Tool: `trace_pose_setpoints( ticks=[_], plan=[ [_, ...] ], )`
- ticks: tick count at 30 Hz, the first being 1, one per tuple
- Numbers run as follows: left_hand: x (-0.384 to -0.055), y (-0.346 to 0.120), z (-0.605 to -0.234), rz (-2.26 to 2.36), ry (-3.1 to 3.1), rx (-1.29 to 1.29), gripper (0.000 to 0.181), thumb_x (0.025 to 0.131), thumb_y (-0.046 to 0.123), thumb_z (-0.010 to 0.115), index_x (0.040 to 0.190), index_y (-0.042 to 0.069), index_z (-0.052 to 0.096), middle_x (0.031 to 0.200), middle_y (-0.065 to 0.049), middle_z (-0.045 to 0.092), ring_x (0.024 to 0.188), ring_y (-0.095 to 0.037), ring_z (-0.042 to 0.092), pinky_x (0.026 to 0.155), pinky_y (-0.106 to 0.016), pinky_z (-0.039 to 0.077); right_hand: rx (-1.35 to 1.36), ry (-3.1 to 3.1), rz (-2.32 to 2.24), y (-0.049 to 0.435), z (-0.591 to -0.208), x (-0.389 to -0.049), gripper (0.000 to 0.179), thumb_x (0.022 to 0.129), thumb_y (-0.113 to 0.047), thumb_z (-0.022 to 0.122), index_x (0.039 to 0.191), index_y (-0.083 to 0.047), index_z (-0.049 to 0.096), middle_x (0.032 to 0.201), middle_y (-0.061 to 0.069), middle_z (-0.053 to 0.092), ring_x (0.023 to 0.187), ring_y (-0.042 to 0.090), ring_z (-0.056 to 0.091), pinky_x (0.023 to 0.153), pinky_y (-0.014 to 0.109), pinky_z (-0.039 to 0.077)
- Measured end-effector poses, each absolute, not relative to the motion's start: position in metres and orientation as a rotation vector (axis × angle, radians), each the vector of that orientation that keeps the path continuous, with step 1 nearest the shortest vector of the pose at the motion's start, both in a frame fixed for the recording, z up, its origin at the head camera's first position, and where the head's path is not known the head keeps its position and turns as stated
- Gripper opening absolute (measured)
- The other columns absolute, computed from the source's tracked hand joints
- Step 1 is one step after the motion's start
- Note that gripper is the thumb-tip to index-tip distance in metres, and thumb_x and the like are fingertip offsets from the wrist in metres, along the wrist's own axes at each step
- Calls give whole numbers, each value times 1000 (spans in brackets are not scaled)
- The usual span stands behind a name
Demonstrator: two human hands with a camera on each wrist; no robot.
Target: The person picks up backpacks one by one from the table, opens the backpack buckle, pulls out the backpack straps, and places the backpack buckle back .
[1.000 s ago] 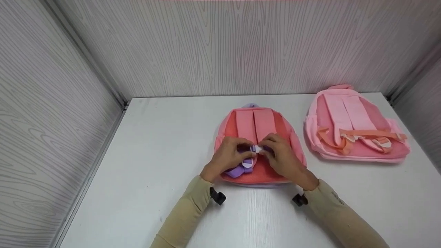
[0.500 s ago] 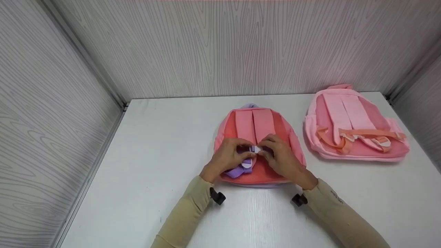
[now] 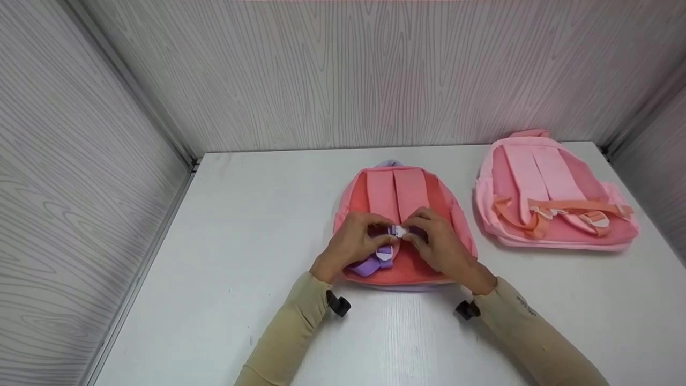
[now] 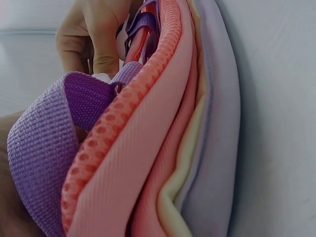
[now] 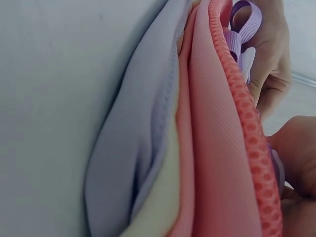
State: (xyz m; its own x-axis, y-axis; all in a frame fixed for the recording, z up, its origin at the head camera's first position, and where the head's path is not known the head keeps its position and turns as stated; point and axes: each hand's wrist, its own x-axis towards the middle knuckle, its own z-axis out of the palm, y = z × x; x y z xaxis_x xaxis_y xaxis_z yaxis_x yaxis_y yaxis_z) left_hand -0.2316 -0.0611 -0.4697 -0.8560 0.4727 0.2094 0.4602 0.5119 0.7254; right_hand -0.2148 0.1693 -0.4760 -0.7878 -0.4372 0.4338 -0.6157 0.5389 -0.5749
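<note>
Close to the middle of the far edge of the white wood-grained table (image 3: 257, 225), a coral-pink fabric backpack with a red mesh back panel (image 3: 415, 265) lies with its shoulder straps uppermost. Over its lower half, the left hand (image 3: 351, 241) pinches one end of a small white plastic buckle (image 3: 399, 231) between thumb and fingers, while the right hand (image 3: 439, 244) pinches the other (whether its halves are fully locked, I cannot tell). The buckle is small and held only by its ends, so it could slip if the fingertips pulled unevenly; the slack purple webbing strap (image 3: 367, 266) might twist or snag should the left hand drag it. The buckle's long axis runs sideways, roughly along the far edge; the backpack's runs across it, top towards that edge.
</note>
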Motion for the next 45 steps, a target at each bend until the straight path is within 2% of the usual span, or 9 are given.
trace_pose_setpoints(
  ticks=[13,24,34,45],
  plan=[
    [-233,-63,-470,1357,2691,915,24,94,22,84,115,11,83,107,0,81,98,-10,73,92,-32,61,919,-2561,1072,173,-469,-216,16,94,-2,80,110,-2,79,106,9,69,98,20,68,85,38,61],
    [-234,-66,-468,1367,2668,888,23,95,23,84,115,13,83,106,2,80,97,-9,72,92,-30,60,909,-2614,1056,174,-464,-216,20,95,-4,80,114,-2,79,108,9,68,100,22,68,90,41,62],
    [-235,-65,-471,1355,2645,872,24,94,24,85,116,14,83,108,4,80,99,-8,71,95,-29,59,876,-2666,1061,177,-464,-216,19,95,-5,79,114,-3,79,109,10,68,98,21,65,87,40,60],
    [-237,-67,-470,1332,2685,889,23,92,22,87,113,12,83,105,1,81,97,-8,70,92,-29,58,884,-2659,1032,181,-462,-217,19,93,-3,82,111,-3,80,107,10,69,93,22,65,83,41,59]
  ],
)
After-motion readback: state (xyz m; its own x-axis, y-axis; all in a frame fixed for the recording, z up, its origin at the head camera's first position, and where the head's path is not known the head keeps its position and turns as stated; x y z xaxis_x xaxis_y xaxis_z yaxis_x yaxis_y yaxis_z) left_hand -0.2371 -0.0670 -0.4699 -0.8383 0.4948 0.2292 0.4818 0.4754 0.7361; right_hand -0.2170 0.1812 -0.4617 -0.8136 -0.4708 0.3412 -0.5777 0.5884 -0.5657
